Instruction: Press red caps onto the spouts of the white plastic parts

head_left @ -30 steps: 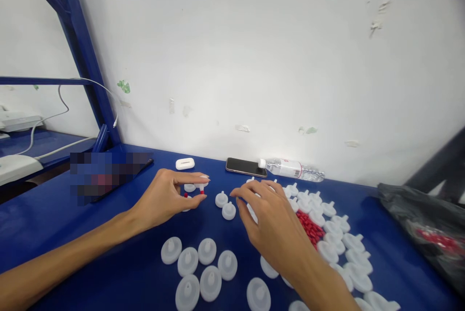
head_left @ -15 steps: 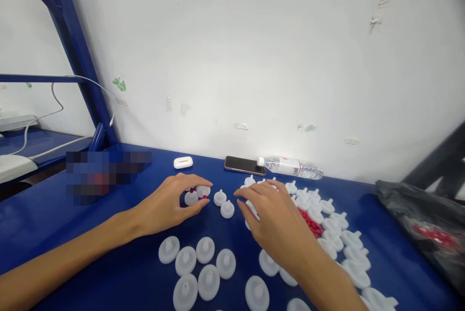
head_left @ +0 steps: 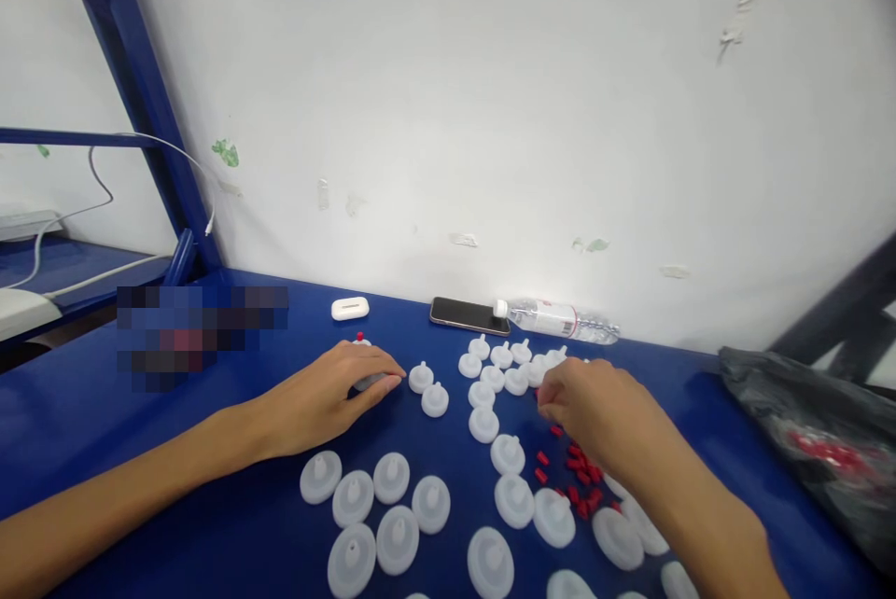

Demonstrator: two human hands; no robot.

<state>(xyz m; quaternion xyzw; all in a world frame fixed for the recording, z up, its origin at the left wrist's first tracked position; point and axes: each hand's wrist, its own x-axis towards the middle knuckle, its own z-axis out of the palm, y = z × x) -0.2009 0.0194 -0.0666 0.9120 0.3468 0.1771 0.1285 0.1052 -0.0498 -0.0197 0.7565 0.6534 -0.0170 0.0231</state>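
Observation:
My left hand (head_left: pixel 343 394) rests at the left of the table, its thumb and fingertips brought together. White plastic shows in the gap behind the thumb; whether the fingers grip anything is hidden. Just beyond its knuckles a white disc piece (head_left: pixel 361 342) carries a red tip. Two small white nozzle discs (head_left: pixel 435 399) stand right of the fingertips. My right hand (head_left: pixel 595 408) is over the scattered small red caps (head_left: pixel 575 464), fingers curled into a pinch, and what lies between them is out of sight. White nozzle discs (head_left: pixel 514 499) surround the caps.
More white discs (head_left: pixel 398 539) lie at the front. Along the wall are a white case (head_left: pixel 349 308), a phone (head_left: pixel 469 315) and a plastic bottle (head_left: pixel 556 319). A black bag (head_left: pixel 805 440) with red contents sits at right. A blue frame post (head_left: pixel 144 95) rises at left.
My right hand has moved right, from above the white discs to the red caps, and its fingers have curled in. My left thumb and fingers have closed together.

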